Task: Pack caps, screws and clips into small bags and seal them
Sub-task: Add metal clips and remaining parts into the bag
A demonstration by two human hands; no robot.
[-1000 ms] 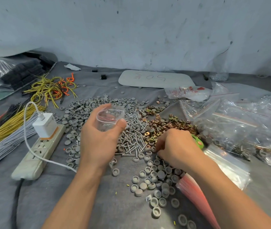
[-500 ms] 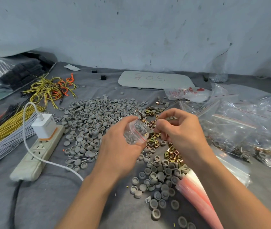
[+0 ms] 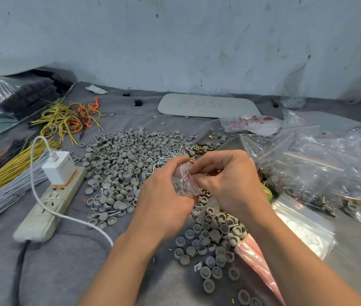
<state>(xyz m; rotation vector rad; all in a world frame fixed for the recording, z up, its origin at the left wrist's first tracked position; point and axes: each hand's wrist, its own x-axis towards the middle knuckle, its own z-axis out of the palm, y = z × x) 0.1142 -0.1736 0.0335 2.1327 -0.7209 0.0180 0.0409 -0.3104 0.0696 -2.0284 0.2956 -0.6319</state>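
Fingers: your right hand (image 3: 232, 182) pinches thumb and forefinger together on the red zip strip (image 3: 191, 181). Your left hand (image 3: 164, 195) curls its fingers round the body.
Bag (image 3: 182, 185): one, held between both hands above the table (image 3: 69, 268). The strip runs far-left to near-right, and the mouth faces your right hand. Contents: pale small parts, too blurred to count.
Caps (image 3: 120, 160): two loose heaps, beyond counting.
Screws (image 3: 164, 159): one scatter, just beyond your left fingers.
Clips (image 3: 201, 147): one scatter, farther back.
Filled bags (image 3: 320, 173): a pile, right.
Power strip (image 3: 49, 206): one, left, holding one charger (image 3: 59, 167).
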